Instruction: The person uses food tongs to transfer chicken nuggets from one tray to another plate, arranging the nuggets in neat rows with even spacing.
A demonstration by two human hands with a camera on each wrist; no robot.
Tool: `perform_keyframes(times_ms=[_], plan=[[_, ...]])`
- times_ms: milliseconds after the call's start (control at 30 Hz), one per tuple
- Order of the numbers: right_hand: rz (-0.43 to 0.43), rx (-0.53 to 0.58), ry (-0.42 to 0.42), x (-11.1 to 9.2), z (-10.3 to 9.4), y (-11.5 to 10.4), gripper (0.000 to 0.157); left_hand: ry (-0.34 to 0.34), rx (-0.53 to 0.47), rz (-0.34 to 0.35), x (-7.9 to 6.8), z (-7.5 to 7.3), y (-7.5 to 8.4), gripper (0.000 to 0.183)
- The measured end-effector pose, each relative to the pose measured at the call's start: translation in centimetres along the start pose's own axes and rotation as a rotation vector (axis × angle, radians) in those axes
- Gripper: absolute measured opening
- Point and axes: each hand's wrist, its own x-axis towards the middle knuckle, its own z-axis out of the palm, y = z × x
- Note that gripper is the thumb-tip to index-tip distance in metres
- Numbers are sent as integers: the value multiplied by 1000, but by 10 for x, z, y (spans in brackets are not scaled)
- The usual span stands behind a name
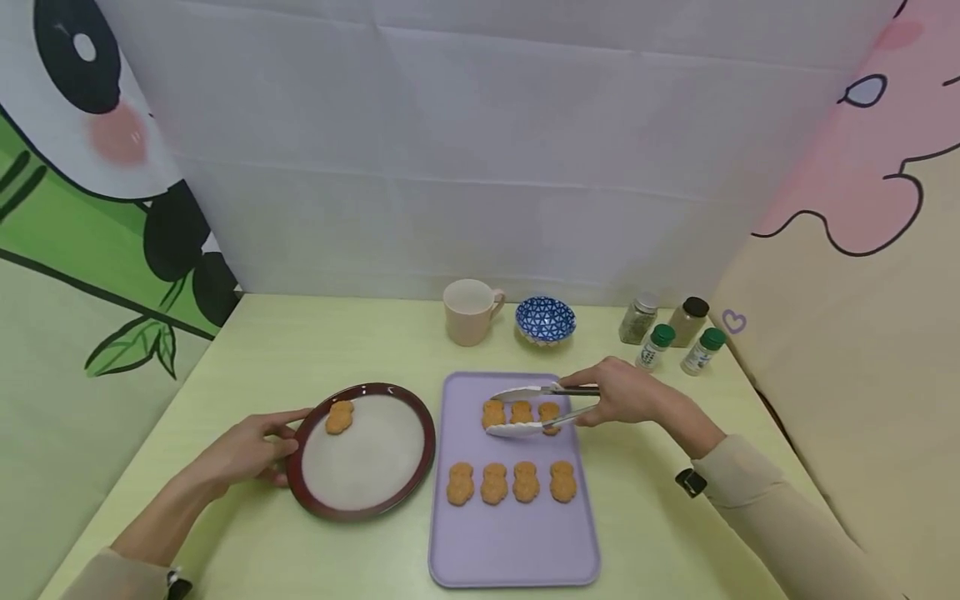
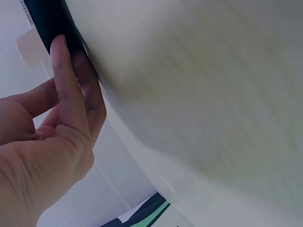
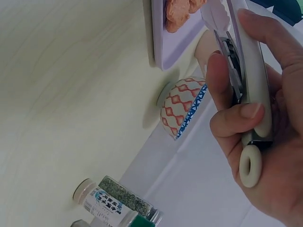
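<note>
My left hand (image 1: 243,450) holds the left edge of a round plate (image 1: 426,433) with a brown rim; a small golden-brown, bear-shaped nugget (image 1: 340,417) lies near the plate's far left rim. In the left wrist view, fingertips (image 2: 59,45) touch the plate's dark side. My right hand (image 1: 622,392) grips pale-handled tongs (image 3: 253,71) over a lavender tray (image 1: 517,550). The tongs' arms stand apart, one on each side of the far row of three nuggets (image 1: 521,412); whether they touch any, I cannot tell. A nearer row of several nuggets (image 1: 493,483) lies on the tray.
Behind the tray stand a beige mug (image 1: 467,315) and a small patterned bowl (image 1: 545,320). Several seasoning jars (image 1: 651,346) are grouped at the back right, close to my right forearm. A white sheet (image 1: 420,125) hangs behind the table.
</note>
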Motion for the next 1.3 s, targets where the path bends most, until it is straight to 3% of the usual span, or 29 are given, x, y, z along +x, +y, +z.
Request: perform_keyframes(times_ms=[400,633,867,1300], plan=[[-9,76,64,2,-6,-16,53,-11,-15,21,2,-2,-3,54],[-91,77,86,54,-4,-66,57,-3,-51,14,-1,-9,-14,54],[-187,-10,52,105,20,-103,58,-28,-102,31,-2,-6,-16,54],[-154,-11,7,129,33,-121,59,-1,-89,9,0,-2,-12,53]])
